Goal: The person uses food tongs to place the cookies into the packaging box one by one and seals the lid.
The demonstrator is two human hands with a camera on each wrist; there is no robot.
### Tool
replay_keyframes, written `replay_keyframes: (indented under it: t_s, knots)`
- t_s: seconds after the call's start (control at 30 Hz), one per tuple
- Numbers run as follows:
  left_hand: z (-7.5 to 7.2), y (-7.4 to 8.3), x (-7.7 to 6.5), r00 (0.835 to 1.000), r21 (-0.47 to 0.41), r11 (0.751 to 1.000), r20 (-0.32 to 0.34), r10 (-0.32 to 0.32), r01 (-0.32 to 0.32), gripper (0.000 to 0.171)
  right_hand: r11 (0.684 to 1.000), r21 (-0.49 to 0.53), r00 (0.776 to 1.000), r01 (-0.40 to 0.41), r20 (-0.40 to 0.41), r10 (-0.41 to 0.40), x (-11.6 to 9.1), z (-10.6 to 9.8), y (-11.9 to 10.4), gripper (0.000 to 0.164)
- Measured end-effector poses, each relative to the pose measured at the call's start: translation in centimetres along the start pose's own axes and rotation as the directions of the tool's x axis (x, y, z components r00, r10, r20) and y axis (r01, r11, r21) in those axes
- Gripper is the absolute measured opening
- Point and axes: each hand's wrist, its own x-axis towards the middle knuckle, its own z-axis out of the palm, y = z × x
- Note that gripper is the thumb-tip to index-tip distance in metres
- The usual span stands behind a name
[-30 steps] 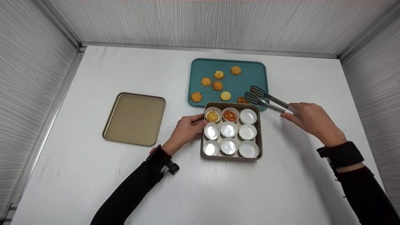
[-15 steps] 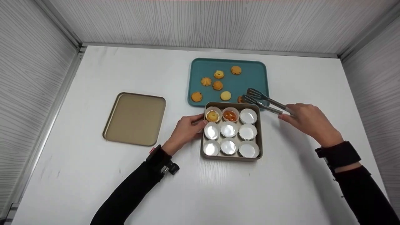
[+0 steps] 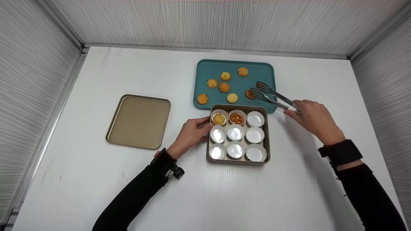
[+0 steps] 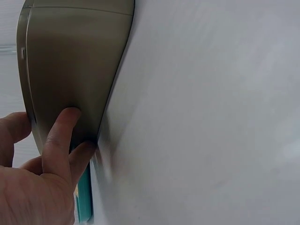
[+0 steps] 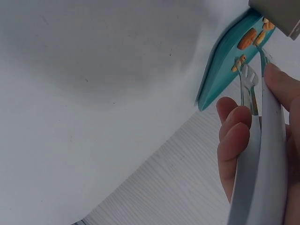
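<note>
My left hand (image 3: 191, 133) holds the left side of a square gold tin (image 3: 239, 162), with fingers (image 4: 61, 136) against its outer wall and the thumb at the rim. Inside are several white paper cups (image 3: 254, 134); one back cup holds a swirl cookie (image 3: 219, 119), its neighbour a pretzel cookie (image 3: 236, 119). My right hand (image 3: 314, 118) grips metal tongs (image 3: 282, 98) by their pale handles. Spread apart, the slotted tips sit over another pretzel cookie (image 3: 248, 94) on a teal tray (image 3: 204, 65), the nearer one overlapping it.
Several more cookies lie on the tray, among them a plain round one (image 3: 232, 98) and a chip cookie (image 3: 243, 72). A gold lid (image 3: 138, 122) rests on the white table (image 3: 179, 195) to the left. Grey wood-grain panels (image 3: 205, 25) stand behind and beside.
The right hand moves slightly left and away from me with the tongs. The pretzel cookie on the tray shifts back from the tin. My left hand and the tin stay put.
</note>
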Motion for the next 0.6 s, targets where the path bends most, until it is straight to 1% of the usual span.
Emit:
replay_keyframes:
  t_s: [0.17,0.27,0.4,0.5,0.6]
  knots:
    - [0.04,0.07,0.04,1.000,0.007,1.000,-0.009,-0.002,0.002,0.051,1.000,0.018,1.000,-0.021,0.012,0.021,0.15,0.00,-0.01,0.028]
    - [0.10,0.05,0.07,1.000,-0.001,1.000,-0.008,-0.003,0.003,0.050,1.000,0.020,1.000,-0.022,0.006,0.022,-0.04,0.03,-0.15,0.032]
    - [0.06,0.02,0.08,1.000,0.027,1.000,-0.014,0.004,-0.004,0.050,1.000,0.004,1.000,0.004,-0.022,-0.004,-0.11,0.22,-0.42,0.039]
    - [0.02,0.02,0.12,1.000,0.053,0.998,-0.018,0.018,-0.017,0.049,0.999,-0.020,0.999,0.025,-0.039,-0.026,-0.07,0.47,-0.50,0.040]
    - [0.02,0.06,0.16,0.999,0.066,0.998,-0.020,0.025,-0.024,0.049,0.999,-0.029,0.999,0.024,-0.040,-0.025,-0.06,0.74,-0.50,0.039]
